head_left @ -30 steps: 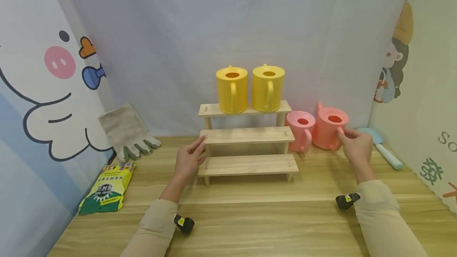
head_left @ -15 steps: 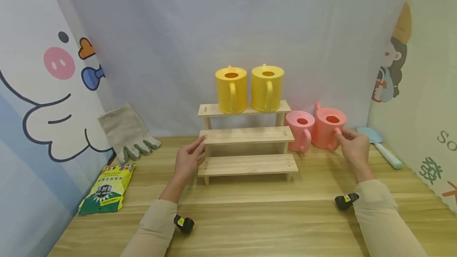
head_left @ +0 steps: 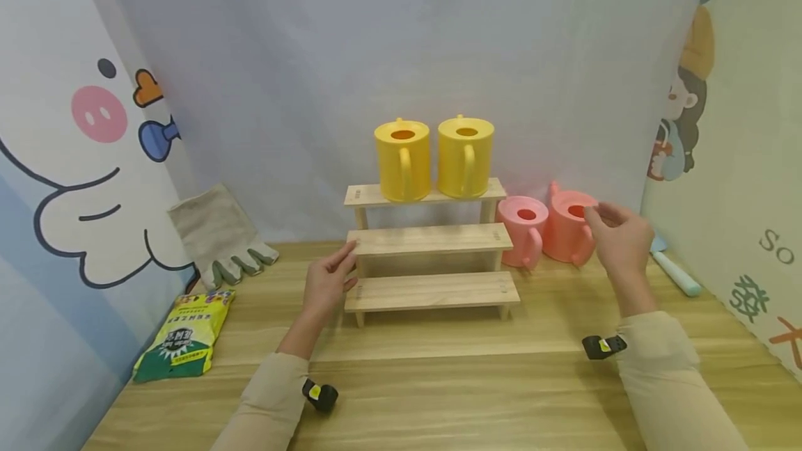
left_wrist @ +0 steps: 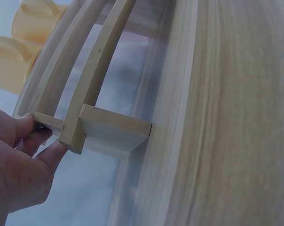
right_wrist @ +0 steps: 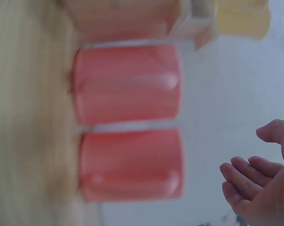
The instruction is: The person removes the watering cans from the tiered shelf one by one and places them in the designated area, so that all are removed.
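My left hand [head_left: 326, 287] grips the left end of a three-tier wooden shelf [head_left: 432, 240]; in the left wrist view the digits touch its plank ends. Two yellow watering cans [head_left: 388, 165] stand side by side on the top tier, handles facing me. On the table right of the shelf are a pink watering can [head_left: 516, 235] and, beside it, a second, redder watering can [head_left: 560, 236]. My right hand [head_left: 623, 246] is raised just right of the redder can, holding nothing. The right wrist view shows its fingers [right_wrist: 248, 181] apart from both cans.
A pale blue trowel [head_left: 677, 273] lies at the right, partly behind my right hand. At the left, a grey glove [head_left: 216, 235] leans on the wall and a yellow-green bag [head_left: 184, 336] lies nearer. A curtain [head_left: 282, 89] hangs behind the shelf.
My right hand has let go of the redder watering can's handle and moved up and slightly away. The redder can has shifted slightly left. My left hand stays on the shelf.
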A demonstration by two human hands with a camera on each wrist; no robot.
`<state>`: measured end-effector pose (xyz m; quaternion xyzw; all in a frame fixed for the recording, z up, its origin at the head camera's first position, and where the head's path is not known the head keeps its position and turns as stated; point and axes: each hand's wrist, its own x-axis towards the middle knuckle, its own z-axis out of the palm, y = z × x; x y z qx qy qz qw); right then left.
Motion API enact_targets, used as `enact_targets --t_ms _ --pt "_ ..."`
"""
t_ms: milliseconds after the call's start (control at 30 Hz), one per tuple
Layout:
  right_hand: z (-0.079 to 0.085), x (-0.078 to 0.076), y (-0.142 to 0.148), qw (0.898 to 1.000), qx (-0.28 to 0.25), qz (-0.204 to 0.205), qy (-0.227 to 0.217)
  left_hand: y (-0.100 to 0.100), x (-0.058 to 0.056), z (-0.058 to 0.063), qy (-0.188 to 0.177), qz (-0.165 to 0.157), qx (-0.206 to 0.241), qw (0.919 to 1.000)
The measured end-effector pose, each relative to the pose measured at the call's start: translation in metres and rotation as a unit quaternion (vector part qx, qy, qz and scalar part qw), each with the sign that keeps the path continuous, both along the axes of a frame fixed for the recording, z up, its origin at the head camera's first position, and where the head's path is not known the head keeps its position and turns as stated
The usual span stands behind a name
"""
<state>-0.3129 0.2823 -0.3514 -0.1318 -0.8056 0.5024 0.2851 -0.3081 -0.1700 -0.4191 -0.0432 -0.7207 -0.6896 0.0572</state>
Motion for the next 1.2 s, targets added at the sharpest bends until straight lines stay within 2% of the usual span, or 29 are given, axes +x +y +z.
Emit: enact_targets --t_ms 100,233,333,400,567,633,733,1000,1200 --pt "0.01 0.007 -0.025 0.998 0.005 0.031 0.062 -0.002 0.001 0.0 -0.005 0.001 -0.001 1.0" --pt "0.017 0.01 -0.059 0.985 0.024 0.087 0.15 -0.006 0.001 0.0 -0.011 0.01 -0.005 0.9999" --pt "0.024 0.009 -0.084 0.975 0.041 0.127 0.18 -0.007 0.001 -0.001 -0.012 0.007 -0.004 0.9999" --pt "0.031 0.005 -0.1 0.971 0.05 0.15 0.181 -0.007 0.0 -0.001 -0.012 0.007 -0.002 0.9999" --pt "0.046 -0.015 -0.135 0.96 0.055 0.195 0.195 -0.005 -0.001 -0.002 -0.011 0.013 0.0 0.9999" --pt "0.05 -0.023 -0.145 0.956 0.058 0.199 0.206 -0.003 -0.002 -0.003 -0.011 0.014 0.001 0.9998" --pt "0.055 -0.032 -0.153 0.957 0.063 0.192 0.209 -0.001 -0.002 -0.004 -0.01 0.012 0.002 0.9999" --pt "0.067 -0.048 -0.165 0.966 0.064 0.164 0.188 0.002 -0.002 -0.002 -0.007 0.019 0.005 0.9998" --pt "0.071 -0.053 -0.169 0.972 0.051 0.134 0.184 0.002 -0.003 -0.001 -0.009 0.017 0.001 0.9998"
